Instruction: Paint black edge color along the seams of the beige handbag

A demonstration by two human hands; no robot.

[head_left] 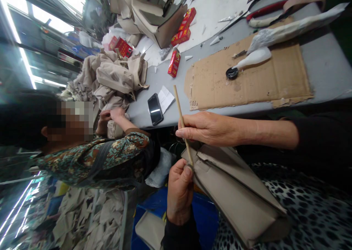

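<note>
A beige leather-like bag piece (236, 191) with dark edges and a flap lies across the person's lap. My left hand (180, 191) is closed on its corner, thumb and fingers pinched at the edge. My right hand (209, 129) grips a thin wooden stick (178, 105) between thumb and fingers. The stick's lower end touches the bag's edge beside my left thumb. The part of the piece beneath my right hand is hidden.
On the grey table (228, 37) are cardboard (286, 74), a white bottle (255, 57), a black cap (231, 73), a phone (155, 109), red boxes (174, 62) and beige pieces (115, 74). A co-worker (110, 158) sits at the left. Below is a blue container (205, 213).
</note>
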